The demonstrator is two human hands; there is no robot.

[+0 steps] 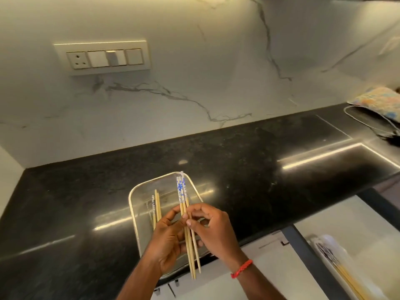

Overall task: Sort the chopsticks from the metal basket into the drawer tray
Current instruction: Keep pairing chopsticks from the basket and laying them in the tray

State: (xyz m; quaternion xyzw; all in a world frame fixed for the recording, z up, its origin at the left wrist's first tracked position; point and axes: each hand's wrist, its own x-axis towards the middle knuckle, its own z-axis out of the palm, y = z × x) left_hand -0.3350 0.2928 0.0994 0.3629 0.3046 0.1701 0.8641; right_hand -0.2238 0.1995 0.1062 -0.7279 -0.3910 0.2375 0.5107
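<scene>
Both hands, left [167,241] and right [213,230], pinch blue-patterned chopsticks [187,226] together above metal basket [136,204]; plain chopsticks [156,207] inside.

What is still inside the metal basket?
In the metal basket, a few chopsticks lie at its left side. The left hand and right hand cover its near part.

black speckled stone countertop [238,161], glossy, with streaks of reflected light. a metal mesh basket [138,215] sits on it at the front edge. a patterned cloth item [378,100] and a thin cable [368,124] lie far right.
</scene>
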